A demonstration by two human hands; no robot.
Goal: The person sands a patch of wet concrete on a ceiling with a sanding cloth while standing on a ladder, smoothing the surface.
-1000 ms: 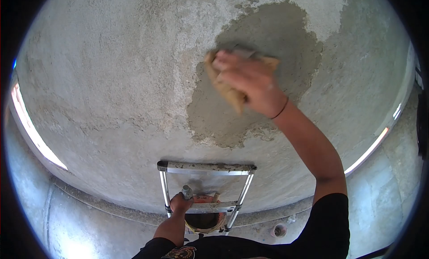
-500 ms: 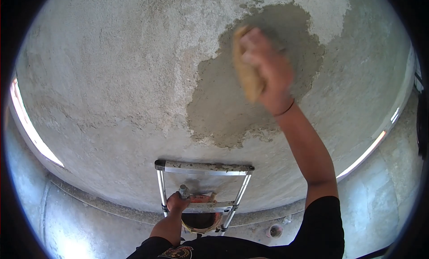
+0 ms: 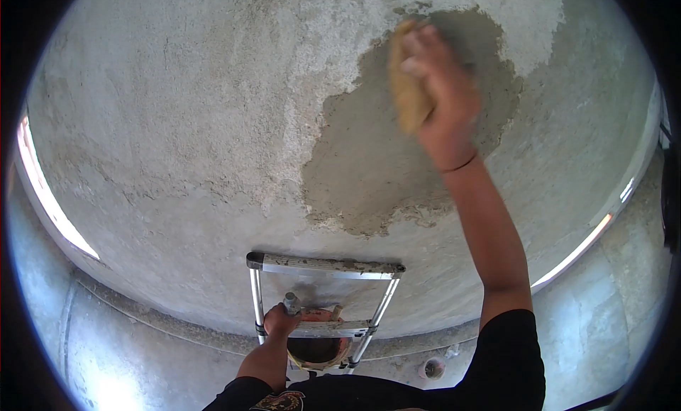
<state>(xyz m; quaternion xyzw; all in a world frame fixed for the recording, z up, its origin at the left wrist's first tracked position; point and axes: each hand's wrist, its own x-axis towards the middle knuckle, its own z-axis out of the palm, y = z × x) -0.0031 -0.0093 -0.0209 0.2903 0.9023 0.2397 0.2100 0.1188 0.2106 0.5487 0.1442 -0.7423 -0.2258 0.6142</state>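
Observation:
My right hand [image 3: 443, 92] is closed on a tan float [image 3: 411, 102], slightly blurred by motion. It is against the upper part of a dark, wet plaster patch [image 3: 369, 156] on the rough grey wall [image 3: 198, 113]. Down at the left side of an aluminium ladder [image 3: 323, 265], my left hand [image 3: 280, 321] is wrapped round a short grey object with a rounded end [image 3: 291, 302]. What kind of object that is, I cannot make out. The fingers of that hand are partly hidden.
Below the ladder's rungs is a round bucket [image 3: 316, 348] with dark contents and a stick-like handle [image 3: 336, 312] at its rim. A small pail [image 3: 433, 368] stands on the floor to the right. Bright openings border the wall on both sides.
My right hand and the float have moved up and slightly right over the wet patch. My left hand stays in place beside the ladder.

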